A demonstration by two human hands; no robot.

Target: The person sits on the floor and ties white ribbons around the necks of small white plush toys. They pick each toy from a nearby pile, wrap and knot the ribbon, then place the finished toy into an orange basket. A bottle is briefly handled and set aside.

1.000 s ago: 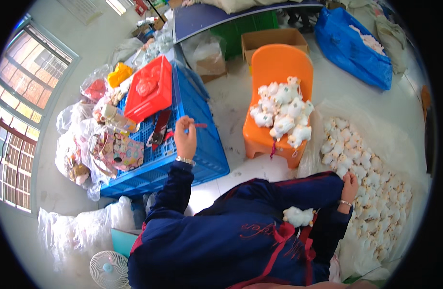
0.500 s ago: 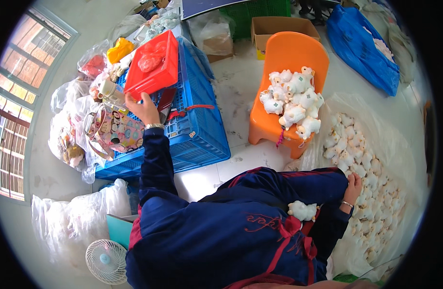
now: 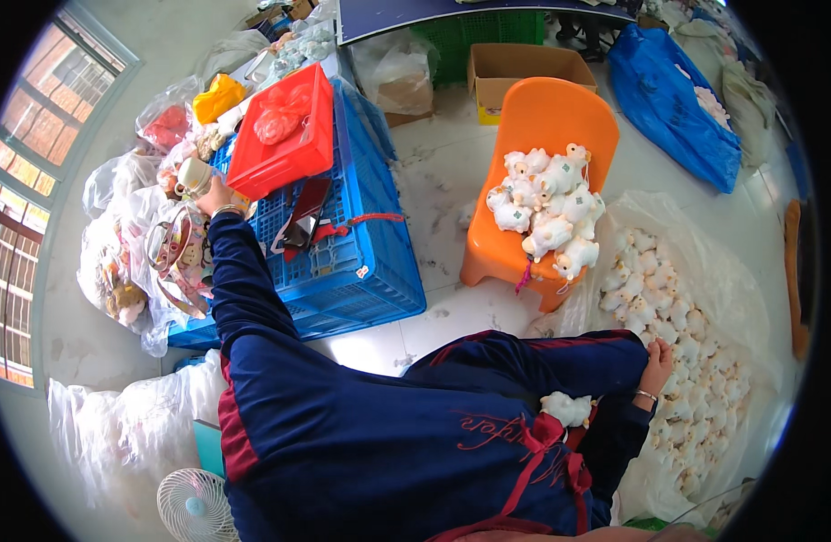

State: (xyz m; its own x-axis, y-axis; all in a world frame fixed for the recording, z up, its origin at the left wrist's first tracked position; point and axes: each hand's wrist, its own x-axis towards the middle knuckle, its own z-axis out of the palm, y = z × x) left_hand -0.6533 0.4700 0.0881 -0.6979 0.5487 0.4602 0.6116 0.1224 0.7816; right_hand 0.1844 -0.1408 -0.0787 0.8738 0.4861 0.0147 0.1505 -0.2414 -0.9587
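Note:
At the left, my left hand point(image 3: 219, 196) is closed round the side of a cream-coloured cup point(image 3: 194, 176), its fingers partly hidden behind the wrist. A patterned cloth bag point(image 3: 191, 257) sits just below that hand, partly covered by my sleeve. Right of the hand stands a red plastic bin point(image 3: 294, 163) with a bagged reddish item in it. My right hand point(image 3: 655, 366) rests by my right knee with its fingers curled; whether anything is in them cannot be made out. A small white plush sheep point(image 3: 567, 409) lies on my lap.
A blue plastic crate point(image 3: 379, 280) carries the bin, a dark phone-like object point(image 3: 307, 217) and a red strap. White plush sheep point(image 3: 560, 203) are piled on an orange chair point(image 3: 555, 108). More fill a clear bag point(image 3: 614, 221) at the right. A fan point(image 3: 196, 506) stands lower left.
My left hand has moved left from beside the red bin onto the cup, uncovering the dark phone-like object. The right hand stays by the knee.

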